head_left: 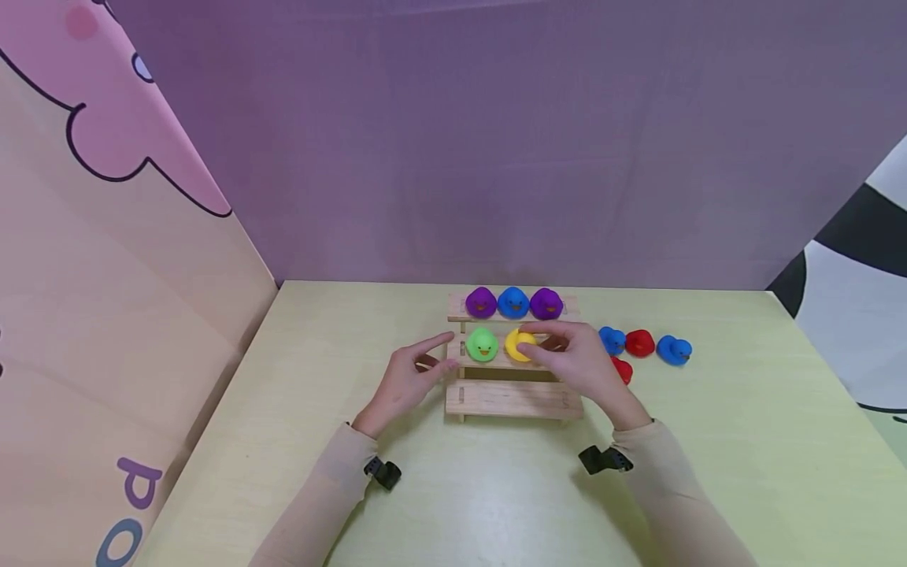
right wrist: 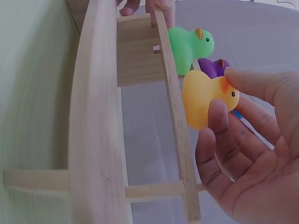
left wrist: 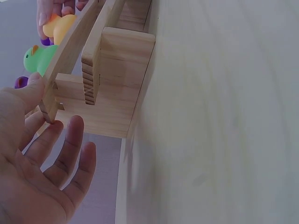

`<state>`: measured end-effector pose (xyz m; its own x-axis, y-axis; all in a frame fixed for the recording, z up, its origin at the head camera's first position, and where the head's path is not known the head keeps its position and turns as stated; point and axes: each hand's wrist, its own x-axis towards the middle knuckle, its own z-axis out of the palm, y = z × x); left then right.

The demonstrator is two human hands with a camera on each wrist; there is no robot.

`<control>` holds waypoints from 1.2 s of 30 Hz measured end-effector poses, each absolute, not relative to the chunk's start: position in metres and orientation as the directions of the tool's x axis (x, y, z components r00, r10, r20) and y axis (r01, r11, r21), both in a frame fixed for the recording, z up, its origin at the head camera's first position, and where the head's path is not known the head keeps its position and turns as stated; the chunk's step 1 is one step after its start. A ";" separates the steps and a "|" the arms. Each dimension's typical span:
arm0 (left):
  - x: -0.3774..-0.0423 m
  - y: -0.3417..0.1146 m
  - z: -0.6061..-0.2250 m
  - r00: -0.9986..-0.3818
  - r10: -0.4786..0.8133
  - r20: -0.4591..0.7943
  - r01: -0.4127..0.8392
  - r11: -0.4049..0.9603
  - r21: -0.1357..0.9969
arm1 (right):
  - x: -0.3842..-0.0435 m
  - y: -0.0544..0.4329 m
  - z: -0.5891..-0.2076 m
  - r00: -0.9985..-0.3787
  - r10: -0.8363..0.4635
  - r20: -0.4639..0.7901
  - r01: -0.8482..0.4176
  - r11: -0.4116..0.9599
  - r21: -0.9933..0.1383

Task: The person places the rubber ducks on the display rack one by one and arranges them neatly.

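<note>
A three-step wooden rack (head_left: 513,399) stands on the table. My left hand (head_left: 414,374) grips the left end of its middle step between thumb and fingers. With thumb and fingers, my right hand (head_left: 581,358) pinches a yellow rubber duck (right wrist: 201,100), which sits on the same step toward the right. Beside it on the left is a green rubber duck (head_left: 482,345). On the top step, a blue duck (head_left: 513,302) sits between two purple ducks, one left (head_left: 481,302) and one right (head_left: 546,304). The bottom step holds nothing.
Right of the rack, partly behind my right hand, lie a blue duck (head_left: 612,340), a red duck (head_left: 640,343), another blue duck (head_left: 674,350) and a second red duck (head_left: 623,370). A purple backdrop (head_left: 524,157) rises at the table's (head_left: 354,331) far edge.
</note>
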<state>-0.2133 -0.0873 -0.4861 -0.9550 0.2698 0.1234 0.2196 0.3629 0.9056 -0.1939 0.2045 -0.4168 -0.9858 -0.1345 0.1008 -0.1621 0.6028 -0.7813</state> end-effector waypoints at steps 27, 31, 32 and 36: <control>-0.214 -0.089 -0.487 -0.953 0.274 0.126 0.224 0.361 0.905 | -0.193 0.194 -0.426 -0.988 -0.124 0.089 -0.145 0.570 -0.808; -0.213 -0.089 -0.486 -0.953 0.276 0.127 0.226 0.362 0.905 | -0.193 0.194 -0.426 -0.989 -0.120 0.083 -0.137 0.568 -0.812; -0.213 -0.089 -0.485 -0.953 0.276 0.127 0.226 0.363 0.904 | -0.193 0.194 -0.427 -0.989 -0.120 0.085 -0.138 0.571 -0.809; -0.213 -0.088 -0.484 -0.954 0.276 0.122 0.221 0.366 0.904 | -0.191 0.197 -0.427 -0.987 -0.110 0.116 -0.159 0.584 -0.796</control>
